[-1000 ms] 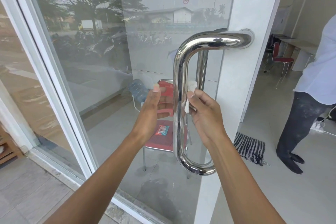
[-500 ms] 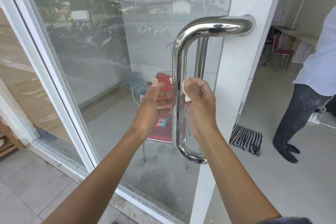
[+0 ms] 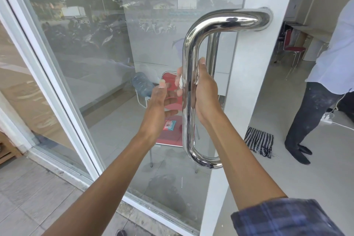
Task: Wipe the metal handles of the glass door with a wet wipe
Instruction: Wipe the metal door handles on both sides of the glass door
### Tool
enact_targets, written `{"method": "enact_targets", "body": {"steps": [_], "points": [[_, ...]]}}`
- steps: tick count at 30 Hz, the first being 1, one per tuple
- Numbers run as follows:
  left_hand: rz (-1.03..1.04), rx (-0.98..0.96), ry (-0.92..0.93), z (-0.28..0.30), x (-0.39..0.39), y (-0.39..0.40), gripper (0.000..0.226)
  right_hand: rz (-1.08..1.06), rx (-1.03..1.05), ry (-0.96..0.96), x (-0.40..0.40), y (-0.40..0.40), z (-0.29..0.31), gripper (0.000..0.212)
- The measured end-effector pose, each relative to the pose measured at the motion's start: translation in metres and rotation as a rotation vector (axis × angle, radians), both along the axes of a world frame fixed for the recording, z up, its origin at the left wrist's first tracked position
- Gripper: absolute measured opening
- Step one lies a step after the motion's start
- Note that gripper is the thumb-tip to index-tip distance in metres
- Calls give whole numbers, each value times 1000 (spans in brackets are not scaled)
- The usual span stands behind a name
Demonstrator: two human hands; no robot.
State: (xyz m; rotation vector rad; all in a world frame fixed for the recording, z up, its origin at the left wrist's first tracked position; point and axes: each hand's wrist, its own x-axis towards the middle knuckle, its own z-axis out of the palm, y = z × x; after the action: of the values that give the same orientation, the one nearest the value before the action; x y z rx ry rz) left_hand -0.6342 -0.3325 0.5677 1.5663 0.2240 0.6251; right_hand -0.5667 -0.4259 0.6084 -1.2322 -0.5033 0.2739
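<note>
Since the earlier frame the right hand (image 3: 206, 92) has wrapped further round the upright bar of the metal handle (image 3: 188, 74), fingers curled behind it, pressing the wet wipe (image 3: 182, 83) against the steel; only a white scrap shows. The left hand (image 3: 161, 101) stays open, flat on the glass door (image 3: 107, 59). Through the glass a red chair (image 3: 168, 136) carries a small packet (image 3: 169, 125). Inside, a striped mat (image 3: 259, 142) lies on pale tiled floor (image 3: 277, 174) near a standing person (image 3: 329, 67).

Polished mirror-glossy metal handle (image 3: 188, 90), smooth reflective glass door (image 3: 107, 59), matt white frame (image 3: 247, 86)
</note>
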Motion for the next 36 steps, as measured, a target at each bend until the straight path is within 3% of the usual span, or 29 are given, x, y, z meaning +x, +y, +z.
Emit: {"method": "enact_targets", "body": {"steps": [8,12,17,23,29,36], "points": [[-15,-19,47,-15,6,10,51,101,1,110,-6,-5,-69,67],[-29,-29,43,-18,9,15,54,213,3,164,0,-6,-58,63],[-69,-8,51,-24,13,17,71,266,19,93,8,-5,-36,55],[-55,-53,77,-32,15,10,54,222,8,84,5,-2,-50,55],[-56,-69,86,-36,12,8,53,12,-107,129,-10,-10,-75,46],[-78,-93,70,-37,11,7,60,-13,286,116,-13,-15,-55,45]]}}
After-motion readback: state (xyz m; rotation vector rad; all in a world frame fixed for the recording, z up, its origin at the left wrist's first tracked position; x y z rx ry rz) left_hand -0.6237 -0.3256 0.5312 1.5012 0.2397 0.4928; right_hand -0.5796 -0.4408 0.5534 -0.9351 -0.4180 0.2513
